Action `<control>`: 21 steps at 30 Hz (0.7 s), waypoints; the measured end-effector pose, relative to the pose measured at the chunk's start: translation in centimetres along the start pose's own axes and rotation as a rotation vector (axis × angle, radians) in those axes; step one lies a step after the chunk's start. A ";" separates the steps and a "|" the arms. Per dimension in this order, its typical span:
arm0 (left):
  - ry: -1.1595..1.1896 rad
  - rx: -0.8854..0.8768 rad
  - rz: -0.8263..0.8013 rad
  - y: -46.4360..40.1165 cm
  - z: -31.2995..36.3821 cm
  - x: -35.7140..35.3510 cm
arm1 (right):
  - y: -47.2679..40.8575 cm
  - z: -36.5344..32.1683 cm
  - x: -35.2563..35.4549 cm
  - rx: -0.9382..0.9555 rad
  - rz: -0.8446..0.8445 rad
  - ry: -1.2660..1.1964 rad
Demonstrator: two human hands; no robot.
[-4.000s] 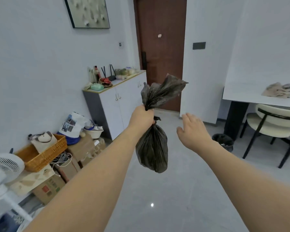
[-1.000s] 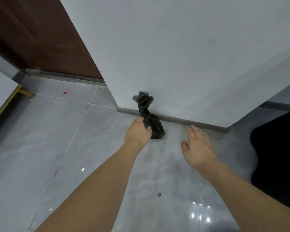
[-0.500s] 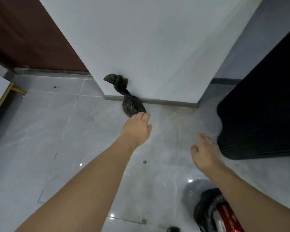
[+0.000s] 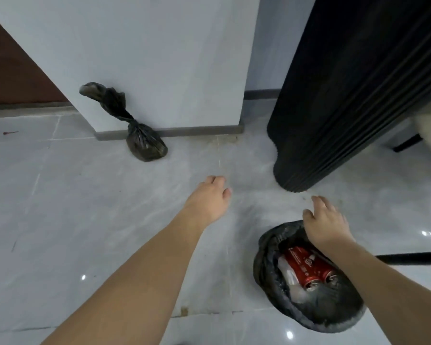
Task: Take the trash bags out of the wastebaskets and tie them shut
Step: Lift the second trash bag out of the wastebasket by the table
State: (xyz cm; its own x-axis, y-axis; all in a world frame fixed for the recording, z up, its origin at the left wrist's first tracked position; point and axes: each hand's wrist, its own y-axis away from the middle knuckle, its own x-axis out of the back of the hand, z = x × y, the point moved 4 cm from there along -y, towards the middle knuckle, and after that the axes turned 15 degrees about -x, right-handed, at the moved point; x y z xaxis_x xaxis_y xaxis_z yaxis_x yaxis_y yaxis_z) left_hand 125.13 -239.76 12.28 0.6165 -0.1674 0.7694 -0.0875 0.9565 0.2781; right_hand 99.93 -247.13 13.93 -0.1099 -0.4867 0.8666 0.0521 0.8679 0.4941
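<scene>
Just changed: the tied trash bag, carried by its neck in the left hand moments ago, now leans alone against the white wall, knot up; the view has swung down and right.
Meaning for the task: one bag looks finished; a second seems next.
Second bag: a black liner still in its wastebasket on the grey floor, mouth open, red cans inside.
Left hand: empty, well apart from the tied bag, fingers loosely curled, touching nothing.
Right hand: above the wastebasket's far rim, fingers spread and relaxed; contact with the liner cannot be told.
Nearby: a dark ribbed column behind the wastebasket.
</scene>
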 end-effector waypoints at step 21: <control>0.954 0.502 -0.008 -0.4 2.8 -25.9 | -12.7 24.2 -15.7 -0.488 -0.785 -1.084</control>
State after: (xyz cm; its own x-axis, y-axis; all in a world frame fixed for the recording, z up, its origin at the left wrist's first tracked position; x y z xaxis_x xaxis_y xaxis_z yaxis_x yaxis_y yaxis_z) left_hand 106.98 -236.51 -6.19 0.9552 0.2896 0.0612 -0.2579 0.7128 0.6522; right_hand 76.96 -248.08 -7.65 -0.9513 -0.3082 -0.0101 -0.0700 0.1839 0.9805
